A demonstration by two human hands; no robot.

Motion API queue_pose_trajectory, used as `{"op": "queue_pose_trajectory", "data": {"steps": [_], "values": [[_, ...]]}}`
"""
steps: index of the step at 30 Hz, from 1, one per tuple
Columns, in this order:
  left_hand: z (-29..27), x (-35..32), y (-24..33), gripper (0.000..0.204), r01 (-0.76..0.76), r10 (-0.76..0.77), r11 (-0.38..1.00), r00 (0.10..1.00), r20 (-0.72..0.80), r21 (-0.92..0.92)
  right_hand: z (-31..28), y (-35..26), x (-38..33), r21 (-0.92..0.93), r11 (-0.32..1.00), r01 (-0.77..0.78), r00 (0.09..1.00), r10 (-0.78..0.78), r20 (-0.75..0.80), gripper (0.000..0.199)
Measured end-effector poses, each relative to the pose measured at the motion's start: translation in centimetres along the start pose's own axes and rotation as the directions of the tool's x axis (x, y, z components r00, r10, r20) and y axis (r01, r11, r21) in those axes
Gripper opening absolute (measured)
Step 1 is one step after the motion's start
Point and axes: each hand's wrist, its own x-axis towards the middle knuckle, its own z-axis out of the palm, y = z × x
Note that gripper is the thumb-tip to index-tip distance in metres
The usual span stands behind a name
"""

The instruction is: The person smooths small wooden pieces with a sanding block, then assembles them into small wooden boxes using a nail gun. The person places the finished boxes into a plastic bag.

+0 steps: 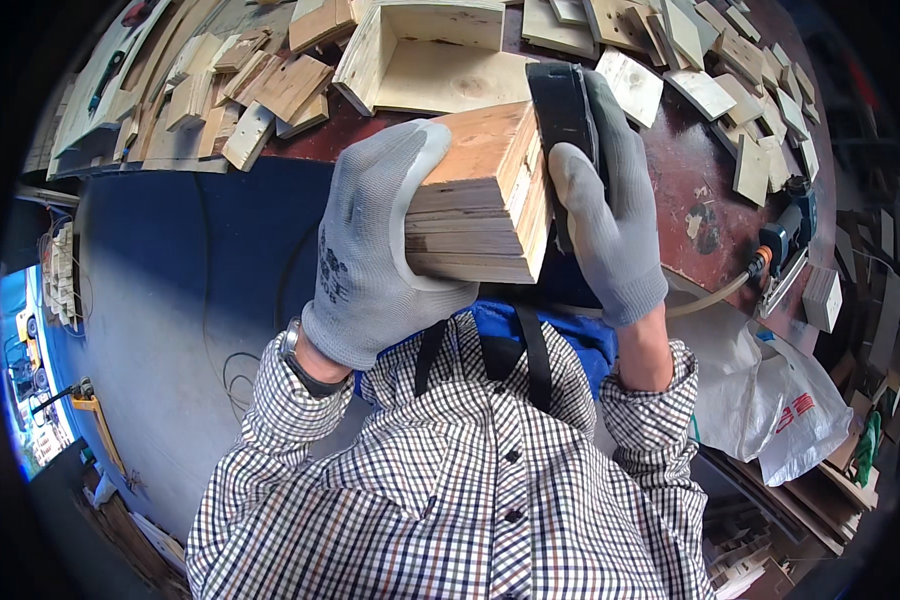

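A stack of plywood pieces (470,235) is held up in front of my chest, its layered edges showing. My gloved left hand (365,240) wraps round its left side, thumb on the top face and fingers beneath. Against the stack's right end lies a flat black block (558,105) that looks like a sanding block. My gloved right hand (615,215) grips this block from the right, fingers along its outer side and thumb towards me. Its underside against the wood is hidden. Just beyond the stack, an open wooden box (455,75) sits on the table.
The dark red table (682,160) carries scattered wood offcuts (735,85) at right and more small boards (280,85) at left. A nail gun (795,225) with an air hose (715,298) lies at the right edge. Below it hangs a white plastic bag (760,385).
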Motion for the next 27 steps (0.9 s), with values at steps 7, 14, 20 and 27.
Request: {"op": "queue_pose_trajectory", "data": {"steps": [7, 14, 20, 27], "values": [[0.8, -0.6, 0.4, 0.112, 0.193, -0.196, 0.97, 0.981, -0.006, -0.147, -1.4, -2.9, -3.6, -0.138, 0.942, 0.306, 0.948, -0.288, 0.135, 0.072], [1.2, -2.1, 0.0, 0.098, 0.441, -0.448, 0.808, 0.891, 0.079, -0.391, -2.3, 0.7, -2.0, -0.252, 0.967, 0.04, 0.997, -0.057, -0.059, 0.067], [2.4, -1.9, -0.3, 0.095, 0.497, -0.5, 0.797, 0.862, 0.085, -0.343, -0.3, -5.0, -3.5, -0.329, 0.906, 0.266, 0.961, -0.225, 0.157, 0.082], [1.3, -0.8, 1.0, 0.088, 0.565, -0.725, 0.053, 0.589, 0.357, -0.823, -2.0, 0.1, -1.9, -0.369, 0.908, 0.198, 0.957, -0.261, -0.128, 0.073]]}}
